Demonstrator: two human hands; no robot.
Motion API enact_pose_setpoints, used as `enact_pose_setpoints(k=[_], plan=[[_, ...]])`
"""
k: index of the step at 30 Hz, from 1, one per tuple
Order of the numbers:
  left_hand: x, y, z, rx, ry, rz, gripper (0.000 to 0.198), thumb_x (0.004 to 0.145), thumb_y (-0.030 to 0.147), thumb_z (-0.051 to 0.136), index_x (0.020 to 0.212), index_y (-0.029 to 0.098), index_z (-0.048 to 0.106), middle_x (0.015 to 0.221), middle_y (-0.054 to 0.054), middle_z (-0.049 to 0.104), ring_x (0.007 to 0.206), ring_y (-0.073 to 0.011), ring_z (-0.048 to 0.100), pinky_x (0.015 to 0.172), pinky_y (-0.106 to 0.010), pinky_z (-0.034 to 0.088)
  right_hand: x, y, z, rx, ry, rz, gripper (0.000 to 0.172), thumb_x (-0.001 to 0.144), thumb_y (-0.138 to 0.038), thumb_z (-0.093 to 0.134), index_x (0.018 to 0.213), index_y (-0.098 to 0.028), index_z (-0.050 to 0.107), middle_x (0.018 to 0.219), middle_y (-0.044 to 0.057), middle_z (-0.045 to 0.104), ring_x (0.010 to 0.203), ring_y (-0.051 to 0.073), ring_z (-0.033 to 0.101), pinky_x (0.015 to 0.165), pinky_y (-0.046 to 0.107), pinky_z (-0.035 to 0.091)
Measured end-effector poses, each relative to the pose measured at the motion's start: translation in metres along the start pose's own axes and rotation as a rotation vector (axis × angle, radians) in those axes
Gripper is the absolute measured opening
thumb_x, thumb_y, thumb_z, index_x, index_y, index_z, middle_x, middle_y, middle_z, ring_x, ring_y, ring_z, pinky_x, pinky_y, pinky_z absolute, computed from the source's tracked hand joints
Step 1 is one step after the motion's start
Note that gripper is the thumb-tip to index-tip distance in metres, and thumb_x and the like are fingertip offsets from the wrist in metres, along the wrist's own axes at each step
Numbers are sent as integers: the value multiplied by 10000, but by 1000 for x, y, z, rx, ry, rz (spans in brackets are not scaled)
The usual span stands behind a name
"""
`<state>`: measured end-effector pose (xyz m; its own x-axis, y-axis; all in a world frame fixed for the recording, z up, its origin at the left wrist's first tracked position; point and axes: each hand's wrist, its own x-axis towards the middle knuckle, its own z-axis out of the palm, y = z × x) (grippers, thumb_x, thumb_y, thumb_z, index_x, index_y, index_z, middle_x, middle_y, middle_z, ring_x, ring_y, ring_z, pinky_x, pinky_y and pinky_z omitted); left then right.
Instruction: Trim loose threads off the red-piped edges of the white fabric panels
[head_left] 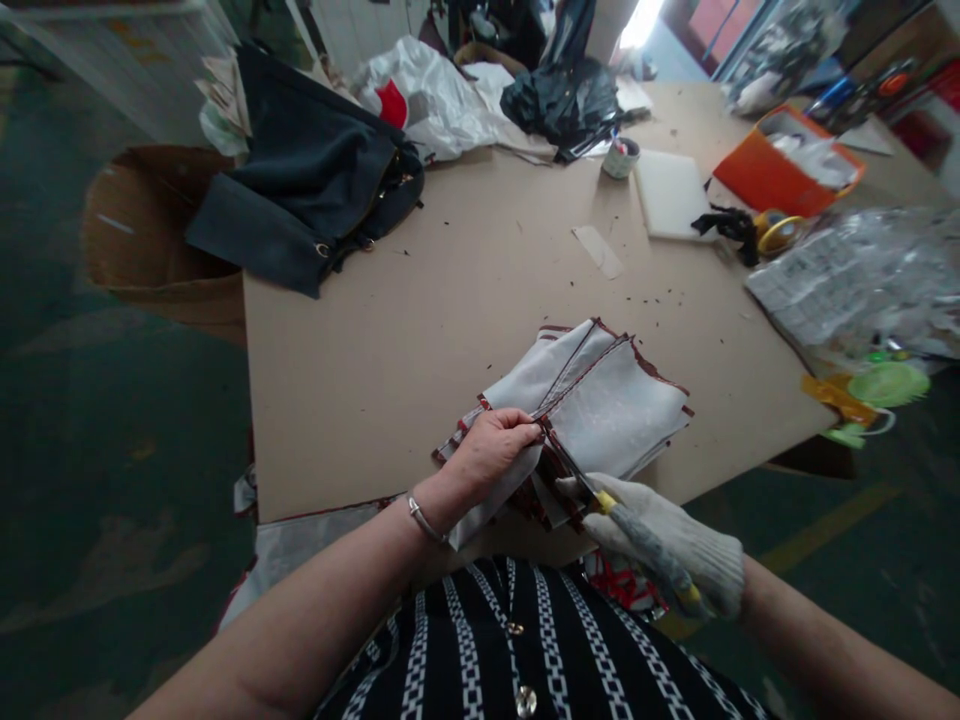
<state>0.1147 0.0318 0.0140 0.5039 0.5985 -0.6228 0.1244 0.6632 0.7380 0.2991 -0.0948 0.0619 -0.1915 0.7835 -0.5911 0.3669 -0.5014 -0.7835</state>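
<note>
A stack of white fabric pieces with dark red edges [600, 405] lies at the near edge of the cardboard-covered table [420, 330]. My left hand [491, 450], bare with a bracelet on the wrist, is closed on the near-left corner of the stack. My right hand [667, 545] wears a white knit glove and grips a tool with a taped grey and yellow handle [637, 530]. The tool's thin blade reaches into the red edge of the fabric just right of my left hand.
A dark bag [307, 175] lies at the far left corner above a cardboard box [142, 235]. White and black plastic bags [487, 95], a tape-wrapped cup [621, 157], a white board [670, 192], an orange box [784, 160], tape rolls [776, 232] and plastic packets [855, 275] crowd the far and right sides.
</note>
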Motion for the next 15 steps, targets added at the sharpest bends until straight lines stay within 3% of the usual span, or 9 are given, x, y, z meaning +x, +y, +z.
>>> enact_pose_setpoints(k=[6,11,15], plan=[[-2,-3,1,41,-49,24,114,734,245,644,710,135,667,687,-29,679,584,-112,554,572,-234,426,3,-8,-3,31,-66,-17,383,910,-453,608,1241,-262,635,1040,31,704,991,278,650,895,413,550],[-4,-2,3,66,-44,38,103,736,205,618,690,135,679,690,-22,682,594,-104,548,589,-224,422,11,-6,3,-10,12,-6,435,880,-462,635,1253,-240,618,1144,37,697,1040,293,645,955,436,521],[-5,0,4,48,-25,37,94,726,175,617,662,136,672,633,5,644,554,-83,498,564,-210,390,20,-9,9,-34,98,36,417,839,-464,648,1179,-222,645,998,44,719,966,298,658,919,442,530]])
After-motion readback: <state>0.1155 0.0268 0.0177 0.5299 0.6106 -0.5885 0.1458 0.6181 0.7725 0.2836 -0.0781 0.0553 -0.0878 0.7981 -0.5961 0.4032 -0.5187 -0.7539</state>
